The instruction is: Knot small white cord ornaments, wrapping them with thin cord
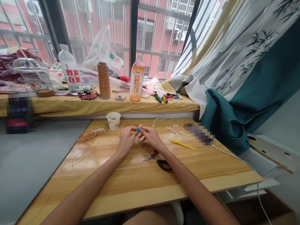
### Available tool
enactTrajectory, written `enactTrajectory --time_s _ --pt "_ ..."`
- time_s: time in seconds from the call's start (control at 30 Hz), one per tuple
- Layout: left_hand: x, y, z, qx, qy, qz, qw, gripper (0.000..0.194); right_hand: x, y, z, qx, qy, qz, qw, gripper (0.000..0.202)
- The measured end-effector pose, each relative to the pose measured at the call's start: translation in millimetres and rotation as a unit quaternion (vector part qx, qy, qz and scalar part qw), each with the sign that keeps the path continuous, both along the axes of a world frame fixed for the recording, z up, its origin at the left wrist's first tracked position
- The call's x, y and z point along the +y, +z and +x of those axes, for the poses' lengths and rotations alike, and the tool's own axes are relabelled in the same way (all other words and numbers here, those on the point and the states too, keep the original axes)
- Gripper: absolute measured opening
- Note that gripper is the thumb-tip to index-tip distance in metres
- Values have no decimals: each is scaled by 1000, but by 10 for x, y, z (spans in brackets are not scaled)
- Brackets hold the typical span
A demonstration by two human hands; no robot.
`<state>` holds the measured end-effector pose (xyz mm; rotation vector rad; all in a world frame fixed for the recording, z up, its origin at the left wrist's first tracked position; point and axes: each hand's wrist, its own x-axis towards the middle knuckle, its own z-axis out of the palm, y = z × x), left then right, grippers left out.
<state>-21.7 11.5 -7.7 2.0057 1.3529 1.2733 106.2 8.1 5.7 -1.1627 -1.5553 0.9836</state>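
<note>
Blue and white showed on a small piece (139, 129) held up between the person's two hands, just above the far middle of the wooden counter (114, 189). The left hand (127, 139) came in from the left, its thumb and fingers pinched on the piece; the right hand (150, 136) met it from the right, its fingers closed on the same piece. What exactly the piece was could not be told, as the fingertips covered much of it.

Nearer than the hands, beside the right forearm, lay scissors (164, 165) with black handles, the blades pointing left. To the right of the right hand lay a slim yellow tool (183, 144), and beyond it a scatter of little white pieces (181, 132). A paper cup (114, 122) stood upright on the far edge, just left of the hands, and farther left was a loose tangle of brown threads (89, 136).

On the yellow-covered ledge (86, 107) behind, a spool of brown cord (103, 79) stood upright to the left of an orange drink bottle (137, 82).
</note>
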Motion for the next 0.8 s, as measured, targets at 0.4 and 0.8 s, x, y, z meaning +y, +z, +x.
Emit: enactTrajectory --time_s 0.4,0.8 --pt "10 9 42 -5 -76 -23 997 19 -8 -34 250 23 7 -18 1000 24" --pt "-35 43 26 -30 -128 -38 991 26 -114 -8 187 -38 -33 15 999 16"
